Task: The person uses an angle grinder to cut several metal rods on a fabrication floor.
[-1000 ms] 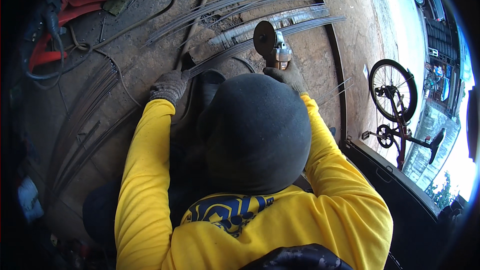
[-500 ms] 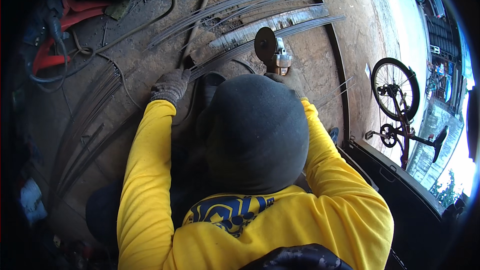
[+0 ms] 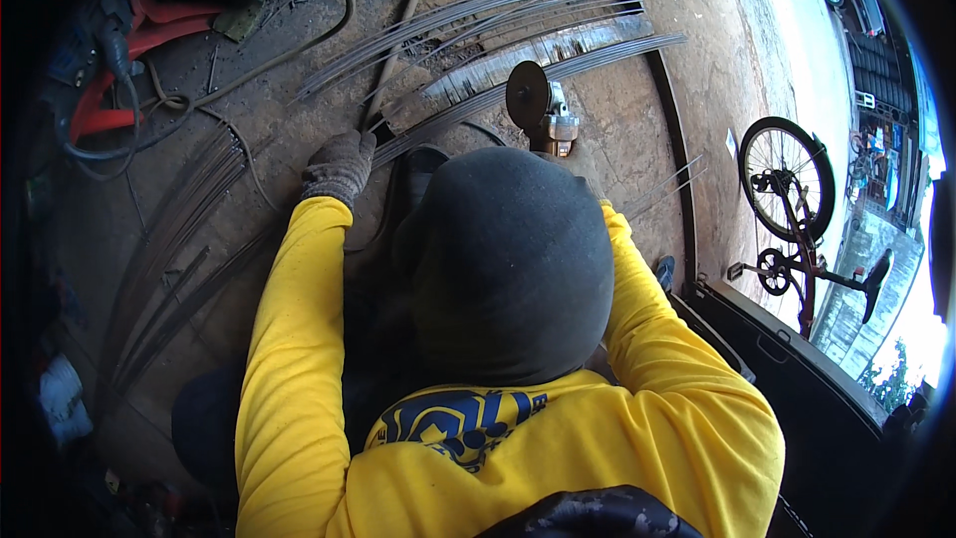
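Observation:
My left hand (image 3: 338, 165), in a grey-brown knit glove, is closed at the left end of a bundle of thin metal rods (image 3: 448, 118). In my gloved right hand (image 3: 580, 161) is an angle grinder (image 3: 561, 128), its dark round disc (image 3: 529, 96) raised beside the rods. The disc stands close to the bundle; whether it touches cannot be told. A dark head covering (image 3: 510, 264) hides part of the right hand and the grinder's body. Under the rods lies a worn, pale metal bar (image 3: 538, 48).
More loose rods (image 3: 428, 20) lie beyond, and darker ones (image 3: 179, 239) at the left. A cable (image 3: 344, 0) and red-legged equipment (image 3: 149, 15) are at the upper left. A bicycle (image 3: 792, 209) stands at the right, past a dark metal edge (image 3: 677, 130).
The grinder has dipped slightly toward me with my right hand. My left hand and the rod bundle have shifted very little.

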Action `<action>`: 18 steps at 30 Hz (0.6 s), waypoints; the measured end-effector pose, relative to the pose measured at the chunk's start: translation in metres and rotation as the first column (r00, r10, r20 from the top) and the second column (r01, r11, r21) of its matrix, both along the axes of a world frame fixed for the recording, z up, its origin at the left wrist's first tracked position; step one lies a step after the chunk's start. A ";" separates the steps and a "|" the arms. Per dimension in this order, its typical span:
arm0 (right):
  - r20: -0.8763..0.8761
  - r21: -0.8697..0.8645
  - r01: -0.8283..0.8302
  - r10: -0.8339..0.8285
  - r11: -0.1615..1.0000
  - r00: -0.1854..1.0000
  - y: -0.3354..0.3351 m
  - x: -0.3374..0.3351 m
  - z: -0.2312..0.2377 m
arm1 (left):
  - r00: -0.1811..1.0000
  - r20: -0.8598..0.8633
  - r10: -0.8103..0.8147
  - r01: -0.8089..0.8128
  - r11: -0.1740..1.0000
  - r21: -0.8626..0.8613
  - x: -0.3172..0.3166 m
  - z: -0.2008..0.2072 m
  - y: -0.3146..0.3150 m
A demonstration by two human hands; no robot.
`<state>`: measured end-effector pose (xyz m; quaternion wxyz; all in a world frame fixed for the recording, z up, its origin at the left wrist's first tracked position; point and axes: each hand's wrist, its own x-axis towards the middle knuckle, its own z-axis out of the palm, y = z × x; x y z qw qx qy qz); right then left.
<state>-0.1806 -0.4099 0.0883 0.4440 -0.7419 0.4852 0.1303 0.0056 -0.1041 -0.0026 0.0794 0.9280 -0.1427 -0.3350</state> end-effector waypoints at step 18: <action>0.062 0.003 -0.013 0.013 1.000 0.998 -0.005 -0.014 -0.023 | 0.986 0.064 -0.157 0.141 0.970 0.199 -0.021 0.004 0.044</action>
